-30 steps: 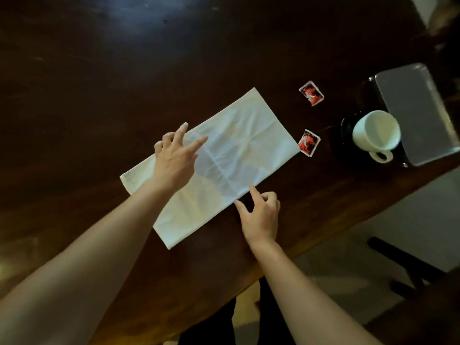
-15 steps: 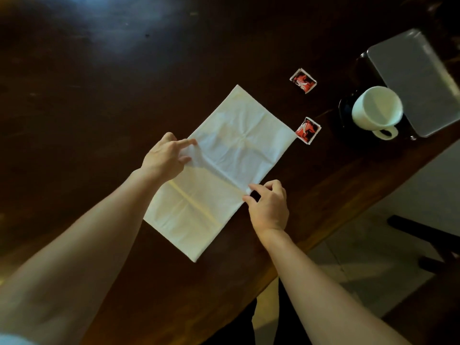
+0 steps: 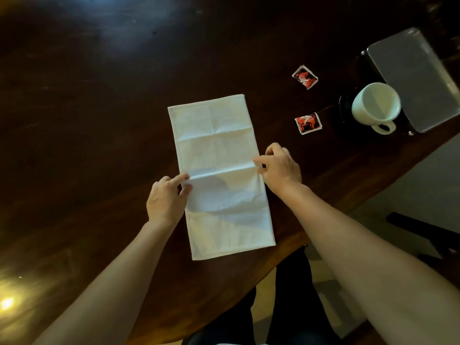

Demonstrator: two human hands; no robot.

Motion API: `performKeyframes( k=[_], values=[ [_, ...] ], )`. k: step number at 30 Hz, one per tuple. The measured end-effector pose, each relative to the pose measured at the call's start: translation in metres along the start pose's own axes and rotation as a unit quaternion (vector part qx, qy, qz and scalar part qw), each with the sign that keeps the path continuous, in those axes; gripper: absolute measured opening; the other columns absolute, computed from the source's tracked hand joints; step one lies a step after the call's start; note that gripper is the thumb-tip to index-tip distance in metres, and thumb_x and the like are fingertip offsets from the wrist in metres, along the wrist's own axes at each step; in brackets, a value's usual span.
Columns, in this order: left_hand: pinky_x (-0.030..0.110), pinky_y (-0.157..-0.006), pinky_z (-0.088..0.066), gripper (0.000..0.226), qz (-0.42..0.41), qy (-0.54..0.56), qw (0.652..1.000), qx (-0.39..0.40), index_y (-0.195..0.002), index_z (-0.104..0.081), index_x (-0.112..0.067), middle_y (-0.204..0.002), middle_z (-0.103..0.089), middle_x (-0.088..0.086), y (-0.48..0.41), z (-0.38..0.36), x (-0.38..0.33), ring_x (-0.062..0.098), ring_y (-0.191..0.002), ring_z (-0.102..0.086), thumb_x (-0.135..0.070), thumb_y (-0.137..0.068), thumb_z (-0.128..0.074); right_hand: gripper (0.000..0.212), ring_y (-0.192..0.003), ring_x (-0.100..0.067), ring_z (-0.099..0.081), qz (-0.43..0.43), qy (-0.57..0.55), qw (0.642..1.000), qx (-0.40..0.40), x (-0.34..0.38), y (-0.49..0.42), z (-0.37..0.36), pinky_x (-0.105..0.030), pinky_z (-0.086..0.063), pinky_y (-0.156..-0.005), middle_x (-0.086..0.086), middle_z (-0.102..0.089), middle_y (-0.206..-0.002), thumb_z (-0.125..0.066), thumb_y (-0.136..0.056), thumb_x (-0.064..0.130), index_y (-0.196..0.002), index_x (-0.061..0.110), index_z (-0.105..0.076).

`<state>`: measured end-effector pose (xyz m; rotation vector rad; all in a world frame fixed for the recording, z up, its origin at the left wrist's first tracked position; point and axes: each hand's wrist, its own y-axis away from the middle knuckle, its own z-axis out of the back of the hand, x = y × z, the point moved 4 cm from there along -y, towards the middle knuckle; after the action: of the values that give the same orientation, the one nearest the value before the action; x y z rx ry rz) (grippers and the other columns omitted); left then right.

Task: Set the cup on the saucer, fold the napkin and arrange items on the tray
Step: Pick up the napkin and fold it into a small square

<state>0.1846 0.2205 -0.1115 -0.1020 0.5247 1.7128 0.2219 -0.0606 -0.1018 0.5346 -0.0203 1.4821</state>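
Observation:
A white napkin (image 3: pixel 219 155) lies as a long rectangle on the dark wooden table, its long side running away from me. My left hand (image 3: pixel 165 200) pinches its left edge at the middle crease. My right hand (image 3: pixel 280 168) pinches the right edge at the same crease, which stands up a little. A white cup (image 3: pixel 374 105) sits on a dark saucer (image 3: pixel 344 108) at the right. Right beside the cup lies a grey tray (image 3: pixel 413 75).
Two red-and-black sachets lie right of the napkin, one sachet (image 3: pixel 305 77) farther away and the other sachet (image 3: pixel 308 123) nearer. The table's front edge (image 3: pixel 306 240) runs diagonally close to the napkin's near end. Dark chair legs (image 3: pixel 423 227) stand on the floor at right.
The napkin has turned from a diagonal lie to running lengthwise away from me. Both hands have shifted to pinch its two long edges at the middle crease.

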Motion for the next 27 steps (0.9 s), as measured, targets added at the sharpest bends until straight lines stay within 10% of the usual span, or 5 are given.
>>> performKeyframes(
  k=[8, 22, 27],
  values=[
    [0.036, -0.079, -0.052, 0.025, 0.025, 0.021, 0.999, 0.033, -0.112, -0.077, -0.017, -0.111, -0.071, 0.006, -0.029, 0.016, -0.012, 0.027, -0.102, -0.066, -0.030, -0.091, -0.073, 0.016, -0.094, -0.023, -0.055, 0.025, 0.014, 1.000, -0.008, 0.013, 0.003, 0.007, -0.033, -0.044, -0.066, -0.002, -0.056, -0.099, -0.057, -0.098, 0.015, -0.101, 0.015, -0.073],
    [0.041, -0.074, -0.056, 0.019, -0.227, 0.145, 0.918, -0.292, -0.091, -0.074, -0.004, -0.101, -0.068, 0.011, -0.022, 0.163, -0.093, 0.030, -0.088, -0.064, -0.023, -0.089, -0.074, 0.013, -0.090, -0.012, -0.058, 0.107, -0.185, 0.905, -0.368, 0.038, 0.004, 0.165, -0.021, -0.049, -0.081, -0.012, -0.064, -0.103, -0.064, -0.095, 0.008, -0.101, 0.006, -0.075],
    [0.031, -0.075, -0.050, 0.005, -0.281, 0.097, 0.907, -0.297, -0.086, -0.071, -0.007, -0.097, -0.069, 0.009, 0.022, 0.141, -0.070, 0.025, -0.092, -0.060, -0.010, -0.086, -0.075, 0.009, -0.087, -0.013, -0.056, 0.149, -0.156, 0.923, -0.319, 0.023, 0.041, 0.128, -0.022, -0.047, -0.076, -0.012, -0.060, -0.099, -0.067, -0.092, 0.006, -0.097, 0.005, -0.074]
  ],
)
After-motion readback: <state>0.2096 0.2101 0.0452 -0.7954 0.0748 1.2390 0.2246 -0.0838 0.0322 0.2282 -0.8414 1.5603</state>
